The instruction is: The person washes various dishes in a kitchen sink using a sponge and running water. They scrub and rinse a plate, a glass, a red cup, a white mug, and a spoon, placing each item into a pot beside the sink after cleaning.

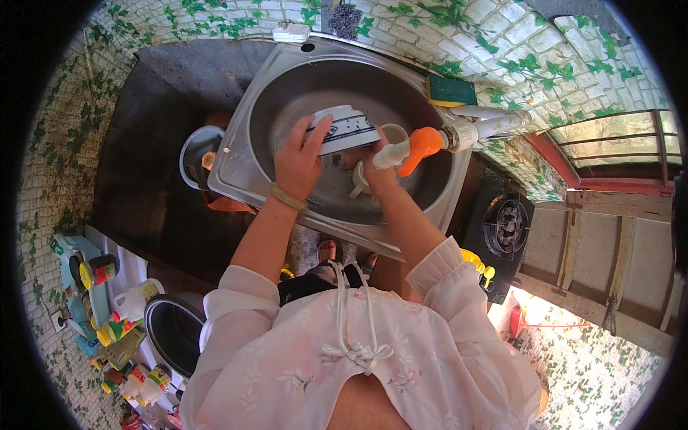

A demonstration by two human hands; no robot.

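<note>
Over the steel sink basin, a white bowl with blue patterned bands is tilted on its side, its base facing away from me. My left hand grips its left side, fingers spread over the outer wall. At the bowl's right edge is my right hand, partly hidden behind the white tap spout; its fingertips touch the rim. A white cup with a handle lies in the basin below the bowl. Another pale cup sits behind the spout.
An orange tap lever overhangs the basin's right side. On the sink's back right corner rests a green and yellow sponge. A gas burner stands to the right. To the left is a bucket; bottles and a dark pot stand lower left.
</note>
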